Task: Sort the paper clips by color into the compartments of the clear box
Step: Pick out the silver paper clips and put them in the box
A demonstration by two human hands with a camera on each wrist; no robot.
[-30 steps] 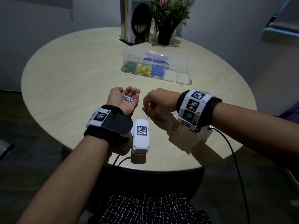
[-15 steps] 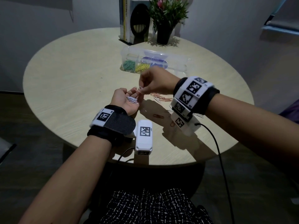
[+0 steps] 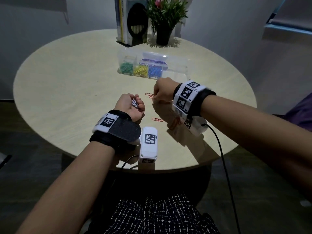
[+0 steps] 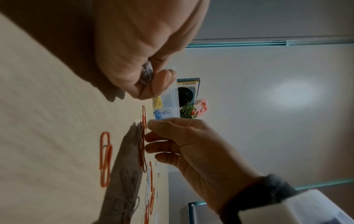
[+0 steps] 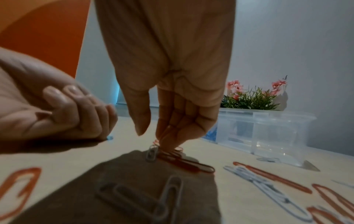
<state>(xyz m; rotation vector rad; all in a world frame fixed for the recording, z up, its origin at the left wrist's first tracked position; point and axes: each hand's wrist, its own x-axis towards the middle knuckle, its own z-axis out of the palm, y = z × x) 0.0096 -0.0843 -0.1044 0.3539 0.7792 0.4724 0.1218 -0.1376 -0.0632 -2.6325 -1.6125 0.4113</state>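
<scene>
The clear box (image 3: 177,65) stands mid-table with green clips (image 3: 125,67), yellow clips (image 3: 141,70) and blue clips (image 3: 155,70) in separate compartments. My left hand (image 3: 136,103) rests on the table near me, its fingers curled round a bunch of white clips (image 3: 134,103), which also show in the left wrist view as white clips (image 4: 146,74). My right hand (image 5: 153,139) points down. Its fingertips (image 5: 166,145) touch an orange clip (image 5: 184,160) beside a white clip (image 5: 152,153), with the thumb apart. More orange clips (image 3: 157,119) and white clips (image 5: 258,180) lie loose nearby.
A potted plant (image 3: 164,19) and a book stand (image 3: 131,21) are at the table's far edge, behind the box. A black cable (image 3: 221,149) hangs from my right wrist over the near edge. The box's right compartments (image 5: 272,136) look bare.
My right hand left my left palm and went down to the table on the right. My left fingers curled over the white clips.
</scene>
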